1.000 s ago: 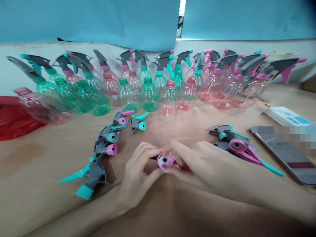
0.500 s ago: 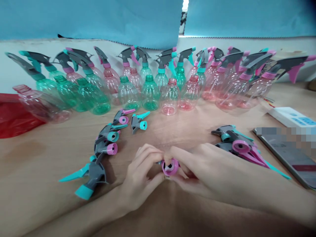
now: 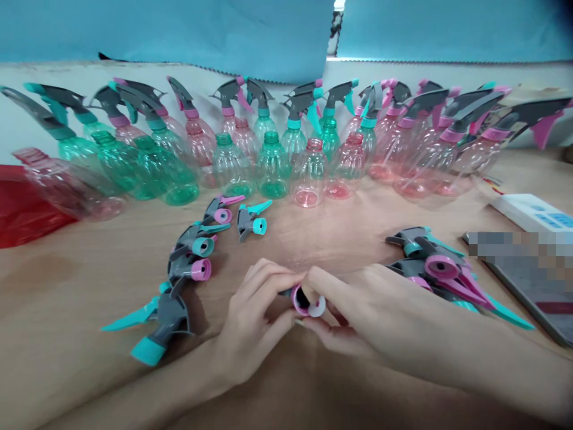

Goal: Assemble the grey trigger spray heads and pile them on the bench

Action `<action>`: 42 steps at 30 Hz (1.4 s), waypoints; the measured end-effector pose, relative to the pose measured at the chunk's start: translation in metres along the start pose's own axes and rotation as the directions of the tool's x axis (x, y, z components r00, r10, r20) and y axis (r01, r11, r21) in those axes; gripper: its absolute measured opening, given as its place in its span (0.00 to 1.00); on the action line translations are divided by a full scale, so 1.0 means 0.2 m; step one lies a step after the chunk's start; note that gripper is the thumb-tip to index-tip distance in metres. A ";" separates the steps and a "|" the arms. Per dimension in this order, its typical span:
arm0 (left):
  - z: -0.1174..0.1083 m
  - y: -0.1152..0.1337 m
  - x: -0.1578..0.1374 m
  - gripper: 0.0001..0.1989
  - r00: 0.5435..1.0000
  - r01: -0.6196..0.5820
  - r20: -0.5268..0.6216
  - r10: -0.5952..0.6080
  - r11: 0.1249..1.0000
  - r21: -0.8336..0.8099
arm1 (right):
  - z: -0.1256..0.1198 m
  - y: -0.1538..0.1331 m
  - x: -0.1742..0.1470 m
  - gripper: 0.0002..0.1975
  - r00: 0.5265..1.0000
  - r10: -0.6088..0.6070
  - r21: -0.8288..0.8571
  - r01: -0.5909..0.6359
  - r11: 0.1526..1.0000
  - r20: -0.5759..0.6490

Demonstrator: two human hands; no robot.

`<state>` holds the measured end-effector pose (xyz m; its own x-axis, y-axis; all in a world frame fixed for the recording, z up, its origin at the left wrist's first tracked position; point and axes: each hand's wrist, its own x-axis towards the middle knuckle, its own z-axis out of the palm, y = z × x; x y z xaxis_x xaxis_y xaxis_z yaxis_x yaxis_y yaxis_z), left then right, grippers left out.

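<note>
My left hand point(image 3: 253, 316) is closed around a trigger spray head, with its pink collar point(image 3: 298, 303) facing me and most of its body hidden by my fingers. At the collar's mouth, a bent finger of my right hand point(image 3: 362, 307) meets a small white disc point(image 3: 317, 307), tilted at the opening's right edge. My right thumb is just below the collar. Loose spray heads with teal and pink collars lie left of my hands, the nearest a teal one point(image 3: 163, 319). Another pile of spray heads point(image 3: 441, 267) lies beyond my right wrist.
Clear pink and green bottles point(image 3: 308, 173) stand in rows along the wall, several topped with spray heads. One pink bottle point(image 3: 76, 185) leans at the far left by a red bag point(image 3: 27, 209). A phone point(image 3: 514, 280) and a white power strip point(image 3: 532, 209) lie at right.
The white disc, inside the pink collar before, now sticks out at its right edge, and the dark inside of the collar shows. My right finger has shifted slightly right. The view has moved a little.
</note>
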<state>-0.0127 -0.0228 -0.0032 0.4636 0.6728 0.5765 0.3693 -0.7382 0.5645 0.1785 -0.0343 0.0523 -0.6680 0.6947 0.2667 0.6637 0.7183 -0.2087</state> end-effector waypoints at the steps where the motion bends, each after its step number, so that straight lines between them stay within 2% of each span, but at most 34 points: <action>1: 0.00 0.00 0.00 0.07 1.000 0.002 -0.007 -0.002 1.000 -0.007 | 0.00 0.01 0.00 0.03 1.000 0.004 0.018 -0.004 1.000 0.006; 4: 0.01 -0.01 0.01 0.07 1.000 -0.004 -0.020 0.003 1.000 -0.027 | -0.01 0.02 0.00 0.02 0.998 0.009 0.101 -0.014 0.995 0.057; 8: 0.01 0.00 0.01 0.10 1.000 -0.013 -0.010 0.013 0.998 -0.055 | -0.05 0.04 -0.01 0.03 0.983 0.068 0.277 -0.114 0.954 0.168; 13: 0.00 -0.01 0.00 0.10 1.000 -0.001 -0.004 0.000 0.999 -0.047 | -0.07 0.05 0.01 0.08 0.976 0.081 0.435 -0.163 0.886 0.200; 16: 0.00 -0.01 0.00 0.11 1.000 0.000 -0.018 -0.001 0.999 -0.050 | -0.08 0.05 0.01 0.04 0.968 0.108 0.415 -0.196 0.888 0.226; 19: 0.01 0.00 0.00 0.10 1.000 0.009 -0.022 -0.010 0.999 -0.037 | -0.09 0.05 -0.01 0.03 0.972 0.149 0.388 -0.211 0.897 0.184; 22: 0.01 0.00 0.01 0.10 1.000 -0.006 -0.020 0.006 1.000 -0.011 | -0.06 0.04 -0.02 0.06 0.979 0.166 0.414 -0.199 0.888 0.115; 27: 0.01 0.01 0.00 0.09 1.000 0.014 0.001 -0.014 1.000 0.000 | -0.01 0.06 0.02 0.06 0.988 0.140 0.446 -0.151 0.882 0.057; 33: 0.01 0.01 0.01 0.11 1.000 -0.009 -0.024 0.008 1.000 -0.022 | -0.07 0.07 0.05 0.08 0.985 0.170 0.403 -0.156 0.902 0.002; 37: 0.02 0.01 0.01 0.11 1.000 0.005 -0.023 -0.006 0.999 -0.033 | -0.12 0.07 0.04 0.03 0.986 0.161 0.383 -0.164 0.909 0.041; 40: 0.02 0.00 0.01 0.10 0.999 0.006 -0.033 -0.008 0.999 -0.036 | -0.12 0.08 0.04 0.06 0.993 0.060 0.356 -0.094 0.930 0.105; 42: 0.02 0.01 0.01 0.10 0.999 0.019 -0.033 -0.020 0.999 -0.032 | -0.11 0.08 0.03 0.08 0.991 0.043 0.330 -0.084 0.940 0.130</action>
<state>-0.0088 -0.0224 -0.0032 0.4288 0.6890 0.5842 0.3520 -0.7231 0.5944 0.1931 -0.0188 0.0712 -0.6771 0.7237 0.1331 0.5688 0.6296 -0.5293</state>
